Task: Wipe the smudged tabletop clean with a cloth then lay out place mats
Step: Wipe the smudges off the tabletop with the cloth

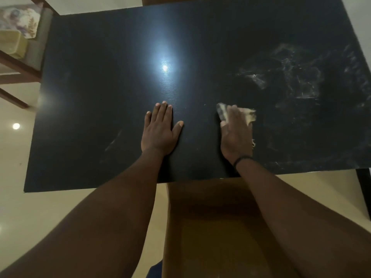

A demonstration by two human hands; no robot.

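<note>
A person leans over a dark table, the left hand lying flat and released on the surface, fingers straight, while the right hand presses a frayed pale cloth onto the table just beside it. White smudges cover the table's right part, beyond the cloth. On a chair at the far left corner lie patterned place mats
</note>
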